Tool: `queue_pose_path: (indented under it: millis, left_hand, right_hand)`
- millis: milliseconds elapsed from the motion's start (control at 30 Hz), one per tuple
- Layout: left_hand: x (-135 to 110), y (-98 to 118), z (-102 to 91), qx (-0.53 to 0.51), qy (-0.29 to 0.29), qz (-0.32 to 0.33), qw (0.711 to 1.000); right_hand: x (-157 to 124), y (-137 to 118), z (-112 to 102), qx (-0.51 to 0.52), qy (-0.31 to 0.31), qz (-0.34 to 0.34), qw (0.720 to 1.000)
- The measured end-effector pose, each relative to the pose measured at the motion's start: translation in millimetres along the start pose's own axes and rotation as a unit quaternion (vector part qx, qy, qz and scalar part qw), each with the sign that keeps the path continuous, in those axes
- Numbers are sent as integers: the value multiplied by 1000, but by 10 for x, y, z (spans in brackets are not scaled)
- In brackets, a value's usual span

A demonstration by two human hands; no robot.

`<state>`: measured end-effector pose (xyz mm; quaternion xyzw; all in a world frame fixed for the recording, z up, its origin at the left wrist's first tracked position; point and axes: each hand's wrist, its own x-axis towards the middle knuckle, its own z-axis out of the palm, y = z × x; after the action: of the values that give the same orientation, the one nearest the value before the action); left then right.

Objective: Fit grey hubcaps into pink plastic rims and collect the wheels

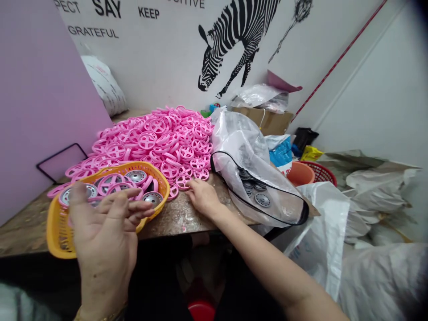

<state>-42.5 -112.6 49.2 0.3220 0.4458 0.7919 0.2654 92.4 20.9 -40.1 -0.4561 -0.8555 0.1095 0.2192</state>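
A big heap of pink spoked plastic wheels (157,138) covers the table. My right hand (202,196) reaches to the heap's near edge, fingers curled at a pink wheel (183,180) lying there. My left hand (107,227) hovers palm up over the near side of a yellow basket (56,232), fingers stretched out and holding nothing. The basket holds pink wheels fitted with silver hub discs (137,176).
A clear plastic bag (247,151) with silver discs (262,199) lies to the right of my right hand. Behind it are a cardboard box (267,119), an orange bowl (299,174) and a red basket (321,171). White sacks (321,236) hang off the right.
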Motion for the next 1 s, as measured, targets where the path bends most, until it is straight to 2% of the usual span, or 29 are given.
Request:
queue_pose_path:
  millis: [67,133,300,467,633,700,733,833,867,933,1000]
  left_hand:
    - [-81,-64,5,-1,-18,-15,1000]
    - [-174,-166,19,27,-58,-57,996]
    - [-325,-484,39,122,-165,-174,963]
    - [-315,-778,-12,124,-152,-250,948]
    - [-299,-871,-10,114,-119,-279,946]
    - [-308,-854,17,105,-126,-283,945]
    - [-315,-842,30,99,-134,-283,945]
    - [-332,-820,58,72,-182,-289,937]
    - [-337,-821,63,67,-199,-296,932]
    - [-349,-834,72,59,-227,-315,920]
    - [-370,-847,87,44,-238,-338,909]
  right_hand:
    - [85,-21,63,-29,-12,7,999]
    - [159,-28,121,-52,-19,14,998]
    - [209,22,152,-39,-18,6,999]
    - [7,61,28,43,-1,8,999]
    - [-282,58,-107,160,3,32,987]
    - [-403,49,-156,268,-16,64,961]
    - [-466,40,-183,347,-29,87,933]
    - [-649,-4,-284,555,-69,147,816]
    - [-704,-20,-324,584,-78,153,793]
    - [-797,-51,-412,603,-88,149,779]
    - [-870,-74,-502,599,-81,130,786]
